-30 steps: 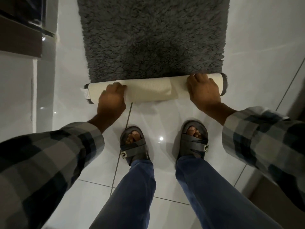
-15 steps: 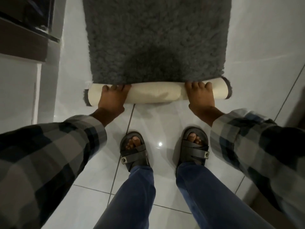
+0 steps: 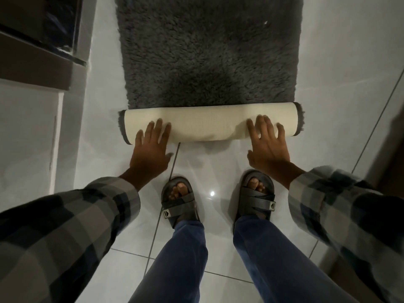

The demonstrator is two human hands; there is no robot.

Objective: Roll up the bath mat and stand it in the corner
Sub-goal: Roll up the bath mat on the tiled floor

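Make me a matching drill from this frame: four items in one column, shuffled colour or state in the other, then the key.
Items:
1. rolled part of the bath mat
2. flat part of the bath mat
3. left hand
4. sandals

States:
A. dark, strapped, on the feet, standing on the tile floor
B. grey shaggy pile facing up, not yet rolled
C. cream backing facing out, lying across the near end
D. fingers spread on the roll near its left end

Pairs: 1-C, 2-B, 3-D, 4-A
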